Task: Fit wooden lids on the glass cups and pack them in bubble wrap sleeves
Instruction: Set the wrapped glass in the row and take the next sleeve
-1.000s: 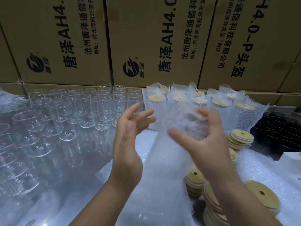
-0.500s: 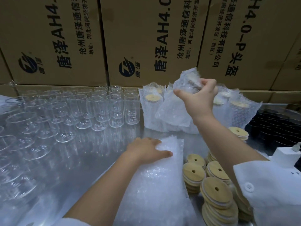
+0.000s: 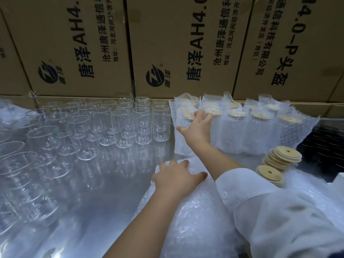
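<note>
My right hand (image 3: 197,127) reaches to the back of the metal table (image 3: 104,183). Its spread, fairly straight fingers touch the top of the leftmost wrapped cup (image 3: 183,140), which stands in a row of wrapped, lidded cups (image 3: 260,131). Flat on a pile of bubble wrap sleeves (image 3: 197,220) in front of me lies my left hand (image 3: 176,176), holding nothing. Several bare glass cups (image 3: 141,123) stand in rows at the left. Stacks of round wooden lids (image 3: 284,157) with centre holes sit at the right, beside my right forearm.
Large printed cardboard boxes (image 3: 83,43) form a wall right behind the cups. A dark ribbed tray (image 3: 325,146) lies at the far right, with a white object (image 3: 339,178) near it. More glass cups (image 3: 28,164) crowd the left edge.
My right hand carried the wrapped cup from in front of me to the back row and set it down at the left end. My left hand dropped onto the sleeve pile.
</note>
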